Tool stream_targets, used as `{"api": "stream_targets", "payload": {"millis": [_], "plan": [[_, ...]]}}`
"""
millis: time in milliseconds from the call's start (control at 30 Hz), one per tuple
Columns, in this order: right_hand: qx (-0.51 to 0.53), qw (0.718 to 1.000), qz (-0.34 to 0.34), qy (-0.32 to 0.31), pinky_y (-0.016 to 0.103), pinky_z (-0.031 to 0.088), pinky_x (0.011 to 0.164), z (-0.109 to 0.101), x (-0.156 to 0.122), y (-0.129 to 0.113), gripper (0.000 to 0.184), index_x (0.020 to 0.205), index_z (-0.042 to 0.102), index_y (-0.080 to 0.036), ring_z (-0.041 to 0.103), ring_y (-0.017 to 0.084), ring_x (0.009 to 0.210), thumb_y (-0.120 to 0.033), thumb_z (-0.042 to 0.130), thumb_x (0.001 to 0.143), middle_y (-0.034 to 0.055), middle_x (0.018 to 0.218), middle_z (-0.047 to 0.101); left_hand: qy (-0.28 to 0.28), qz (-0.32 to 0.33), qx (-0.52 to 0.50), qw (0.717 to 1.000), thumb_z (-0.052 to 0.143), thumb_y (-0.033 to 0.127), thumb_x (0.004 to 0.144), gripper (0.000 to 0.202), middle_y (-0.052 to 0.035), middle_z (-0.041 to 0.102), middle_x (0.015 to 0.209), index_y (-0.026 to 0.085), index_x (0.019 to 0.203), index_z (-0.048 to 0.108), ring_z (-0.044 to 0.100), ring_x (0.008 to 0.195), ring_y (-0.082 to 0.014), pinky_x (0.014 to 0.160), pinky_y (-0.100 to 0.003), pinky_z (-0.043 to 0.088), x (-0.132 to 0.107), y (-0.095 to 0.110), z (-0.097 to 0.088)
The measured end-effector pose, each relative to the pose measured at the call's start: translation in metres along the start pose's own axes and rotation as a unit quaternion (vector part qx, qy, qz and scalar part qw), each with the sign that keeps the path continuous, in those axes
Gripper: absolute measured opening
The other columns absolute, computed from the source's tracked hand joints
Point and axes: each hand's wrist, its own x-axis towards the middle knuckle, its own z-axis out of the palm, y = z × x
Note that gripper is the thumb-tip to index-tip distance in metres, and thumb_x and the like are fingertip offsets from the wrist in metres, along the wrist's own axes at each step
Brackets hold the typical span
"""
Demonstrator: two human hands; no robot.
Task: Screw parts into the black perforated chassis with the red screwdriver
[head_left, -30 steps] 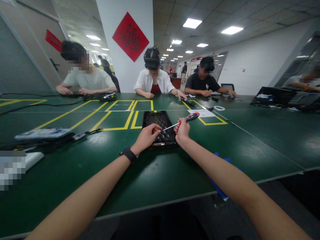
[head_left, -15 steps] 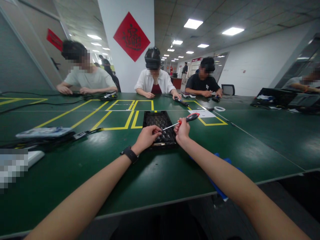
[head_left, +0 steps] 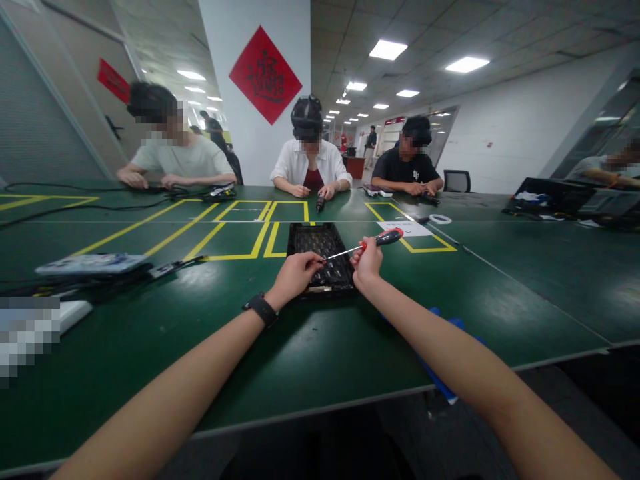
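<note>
My right hand (head_left: 369, 262) is closed round a screwdriver (head_left: 389, 237) with a red and black handle. Its thin metal shaft slants down to the left, towards the fingertips of my left hand (head_left: 299, 272). Those fingers are pinched together at the screwdriver's tip, and anything between them is too small to make out. Both hands are above a black open plastic tray or case (head_left: 320, 291) with a ribbed, compartmented inside. My left hand covers part of its left side.
Blue gloves or cloth (head_left: 440, 377) lie under my right forearm by the table edge. Cables and a light-coloured flat box (head_left: 90, 264) are at left. A paper sheet (head_left: 404, 229) and white ring (head_left: 441, 219) lie ahead right. Co-workers (head_left: 311, 163) sit across the green table (head_left: 240, 373).
My hands and the screwdriver keep nearly the same pose. Across the table, a co-worker's hand has brought a dark tool from the right to in front of their body.
</note>
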Motion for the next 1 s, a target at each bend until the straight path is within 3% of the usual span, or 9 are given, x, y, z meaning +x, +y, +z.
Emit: {"api": "stream_targets", "payload": {"millis": [733, 1000], "plan": [[-0.037, 0.998, -0.036, -0.041, 0.015, 0.021, 0.032, 0.0016, -0.0016, 0.0039, 0.014, 0.07, 0.04, -0.02, 0.029, 0.003, 0.033, -0.026, 0.052, 0.073, -0.0118, 0.044, 0.033, -0.008, 0.012, 0.019, 1.0, 0.051, 0.02, 0.082, 0.021, -0.0033, 0.072, 0.09, 0.019, 0.09, 0.07, 0.064, 0.083, -0.0179, 0.078, -0.028, 0.047, 0.0008, 0.0018, -0.0009], [-0.019, 0.998, -0.043, -0.033, 0.015, 0.021, 0.032, 0.0008, -0.0006, 0.0034, 0.015, 0.069, 0.038, -0.02, 0.029, 0.003, 0.033, -0.026, 0.051, 0.073, -0.0116, 0.044, 0.032, -0.017, 0.001, 0.017, 1.0, 0.051, 0.014, 0.076, 0.024, -0.0022, 0.069, 0.083, 0.017, 0.094, 0.066, 0.062, 0.076, -0.0151, 0.072, -0.026, 0.047, -0.0002, 0.001, 0.0004]]}}
